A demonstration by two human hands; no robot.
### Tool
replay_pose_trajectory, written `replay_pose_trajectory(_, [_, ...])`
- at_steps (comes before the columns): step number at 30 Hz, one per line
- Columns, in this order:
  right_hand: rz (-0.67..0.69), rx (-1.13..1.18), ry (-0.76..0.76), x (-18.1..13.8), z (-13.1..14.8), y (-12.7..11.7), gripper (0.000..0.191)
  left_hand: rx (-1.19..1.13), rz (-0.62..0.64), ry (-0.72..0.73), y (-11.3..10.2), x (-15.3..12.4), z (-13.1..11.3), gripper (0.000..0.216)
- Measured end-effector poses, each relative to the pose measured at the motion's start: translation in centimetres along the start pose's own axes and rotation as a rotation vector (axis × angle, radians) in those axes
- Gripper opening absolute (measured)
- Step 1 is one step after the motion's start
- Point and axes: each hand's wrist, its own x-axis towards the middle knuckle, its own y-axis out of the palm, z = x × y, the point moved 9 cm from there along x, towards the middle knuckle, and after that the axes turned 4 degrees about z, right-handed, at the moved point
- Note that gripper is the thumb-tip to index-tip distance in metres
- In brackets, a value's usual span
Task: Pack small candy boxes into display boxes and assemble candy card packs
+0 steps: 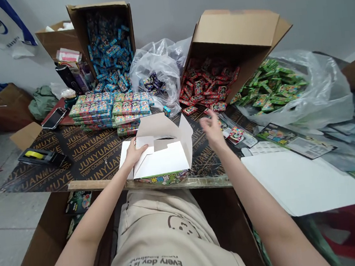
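White box (163, 163) sits held by left hand (135, 153), apart from right hand (214, 132)

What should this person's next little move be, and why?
Probably bring the right grip over to the white box's right flap and fold it inward: that flap stands upright, the left grip already has hold of the box's left side, and the right one looks unoccupied, away from the box.

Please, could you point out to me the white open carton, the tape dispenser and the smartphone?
White open carton (164, 159): head view, on its near white panel.
Tape dispenser (49, 159): head view, on its black body.
Smartphone (54, 119): head view, on its dark screen.
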Motion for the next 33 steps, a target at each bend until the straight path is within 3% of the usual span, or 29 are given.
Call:
replay_pose_trajectory(2, [0.3, 0.016, 0.125, -0.2, -2.3, 4.5, 0.11, 0.087, -0.044, 0.013, -0.4, 0.0, 0.3, 0.062])
replay_pose_trajectory(4, [0.494, -0.009, 0.163, -0.7, -2.9, 8.3, 0.123, 0.107, -0.085, 0.029, -0.9, 0.2, 0.4, 0.069])
replay_pose_trajectory(8, [0.575, -0.035, 0.013, -0.2, -1.8, 11.9, 0.127, 0.072, -0.006, 0.184, -0.4, 1.3, -0.8, 0.09])
replay_pose_trajectory(11, [0.511, 0.037, -0.189, -0.2, -0.9, 12.0, 0.097, 0.057, 0.059, 0.366, 0.3, 1.7, -2.3, 0.072])
replay_pose_trajectory(14, [0.388, 0.082, -0.206, -0.2, -1.5, 10.9, 0.035, 0.058, -0.019, 0.413, -0.4, 1.6, -2.5, 0.019])
replay_pose_trajectory(15, [0.368, 0.077, -0.185, -0.2, -1.7, 10.7, 0.025, 0.068, -0.031, 0.404, -0.6, 1.5, -2.4, 0.015])
replay_pose_trajectory(19, [0.514, -0.12, -0.17, 0.0, -1.0, 11.8, 0.027, 0.208, 0.076, 0.374, 0.4, 1.2, -2.5, 0.019])
replay_pose_trajectory(20, [0.577, -0.227, -0.199, 0.0, -0.6, 12.4, 0.034, 0.318, 0.106, 0.356, 1.0, 1.2, -2.5, 0.032])
replay_pose_trajectory(23, [0.699, -0.607, -0.28, -0.6, 0.3, 14.0, 0.081, 0.707, 0.139, 0.232, 2.3, 1.1, -1.8, 0.083])
replay_pose_trajectory(26, [0.661, -0.894, -0.235, -1.1, 0.3, 14.4, 0.09, 0.872, 0.103, 0.142, 2.6, 1.0, -1.7, 0.094])
replay_pose_trajectory(29, [0.622, -0.953, -0.244, -1.5, 0.4, 14.4, 0.089, 0.757, 0.082, 0.114, 2.0, 0.7, -2.0, 0.088])
replay_pose_trajectory(33, [0.605, -0.684, -0.284, -0.9, 0.1, 12.9, 0.07, 0.106, 0.001, 0.022, -0.3, -1.4, -1.8, 0.063])
